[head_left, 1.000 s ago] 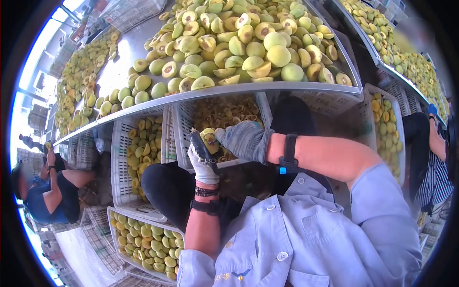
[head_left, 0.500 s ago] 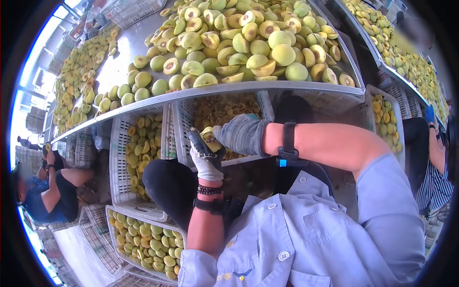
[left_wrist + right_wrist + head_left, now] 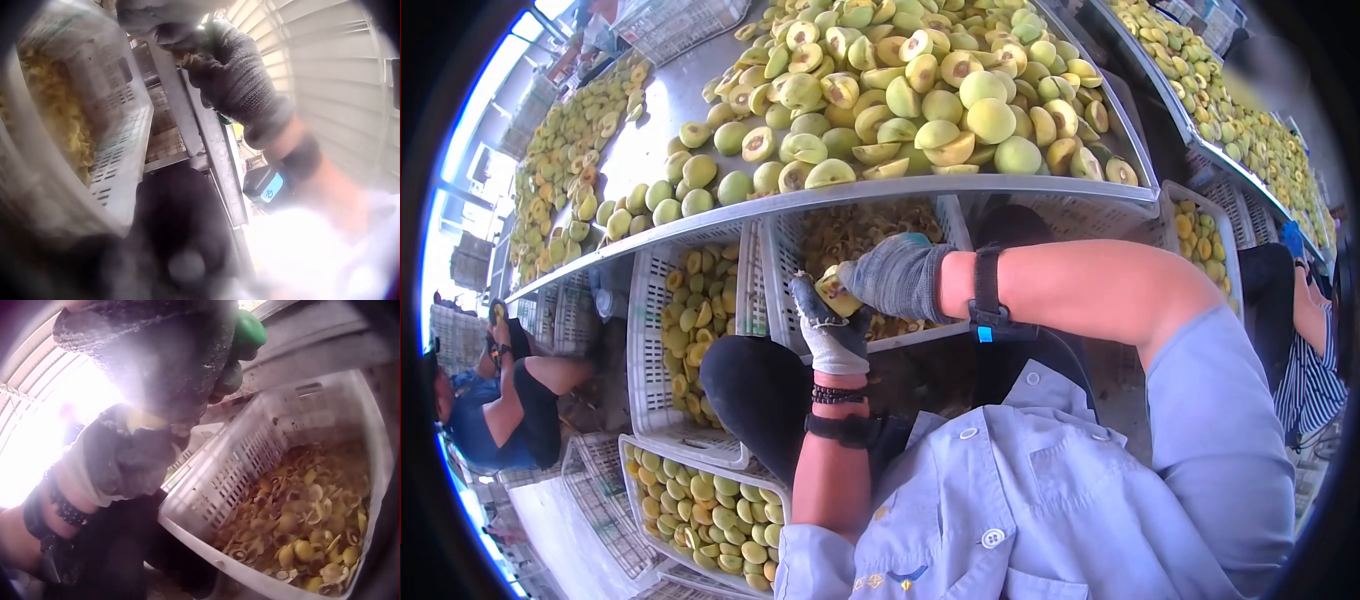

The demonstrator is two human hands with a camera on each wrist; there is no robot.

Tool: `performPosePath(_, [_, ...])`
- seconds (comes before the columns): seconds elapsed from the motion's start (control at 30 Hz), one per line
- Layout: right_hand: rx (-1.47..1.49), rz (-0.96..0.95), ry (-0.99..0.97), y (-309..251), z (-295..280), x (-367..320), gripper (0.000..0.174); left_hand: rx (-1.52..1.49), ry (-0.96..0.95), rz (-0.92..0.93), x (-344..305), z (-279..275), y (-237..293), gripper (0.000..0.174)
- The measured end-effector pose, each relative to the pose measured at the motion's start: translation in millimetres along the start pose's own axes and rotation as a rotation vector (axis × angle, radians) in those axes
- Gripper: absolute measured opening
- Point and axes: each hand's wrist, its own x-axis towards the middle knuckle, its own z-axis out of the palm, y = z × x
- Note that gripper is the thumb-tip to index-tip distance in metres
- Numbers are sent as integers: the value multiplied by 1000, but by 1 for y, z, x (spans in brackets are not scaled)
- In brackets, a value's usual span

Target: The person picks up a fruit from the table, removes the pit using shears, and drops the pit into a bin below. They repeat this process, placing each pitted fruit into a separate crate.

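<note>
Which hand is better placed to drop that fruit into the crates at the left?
Probably the left hand: it cups the fruit and is nearer those crates, while the right hand seems to hold something green.

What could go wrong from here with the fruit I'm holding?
The fruit could slip from your gloved left hand, perhaps into the crate of scraps. Your right hand is close against it, so a slip might hit your left fingers. Fruit halves near the table's edge might fall if bumped.
</note>
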Motion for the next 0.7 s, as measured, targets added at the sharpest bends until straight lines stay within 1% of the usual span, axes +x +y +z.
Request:
performPosePath(0.03, [102, 62, -64, -2, 0, 0, 19, -32, -1, -53, -1, -1, 2, 53])
performPosePath(0.07, [103, 61, -65, -6, -7, -3, 19, -33, 1, -52, 1, -5, 3, 53])
performPosePath(0.13, [257, 154, -125, -12, -19, -9, 19, 97, -31, -62, 6, -14, 3, 55])
performPosePath(0.17, [257, 156, -125, -11, -16, -9, 19, 97, -31, -63, 3, -10, 6, 55])
performPosePath(0.23, [291, 189, -140, -6, -5, -6, 19, 149, 29, -29, -2, 4, 12, 48])
performPosePath(0.27, [288, 191, -135, -4, -2, -7, 19, 150, 24, -28, 0, 2, 9, 48])
performPosePath(0.33, [348, 115, -10, -4, 5, -9, 17, 287, -57, 420, 11, -15, -4, 37])
performPosePath(0.37, [352, 118, -6, -3, 5, -10, 17, 510, -20, 537, 11, -13, -5, 28])
performPosePath(0.4, [371, 140, 4, -1, 6, -10, 17, 515, -21, 535, 9, -13, -6, 28])
performPosePath(0.47, [386, 163, 14, -2, 7, -13, 17, 506, -14, 658, 2, -4, -7, 25])
performPosePath(0.53, [267, 287, 139, -10, 10, -17, 15, 538, 7, 680, 5, -2, -8, 22])
performPosePath(0.57, [321, 327, 117, -13, 13, -18, 20, 549, 10, 678, 7, -4, -10, 22])
performPosePath(0.6, [319, 327, 111, -13, 15, -19, 20, 561, 15, 673, 8, -5, -12, 22])
performPosePath(0.63, [422, 312, 89, -13, 17, -20, 20, 562, 19, 666, 8, -9, -12, 22])
performPosePath(0.67, [528, 298, 70, -16, 16, -22, 20, 601, -47, 600, 7, -11, -6, 22])
performPosePath(0.7, [572, 283, 54, -15, 10, -22, 20, 638, -114, 538, 8, -12, -1, 23])
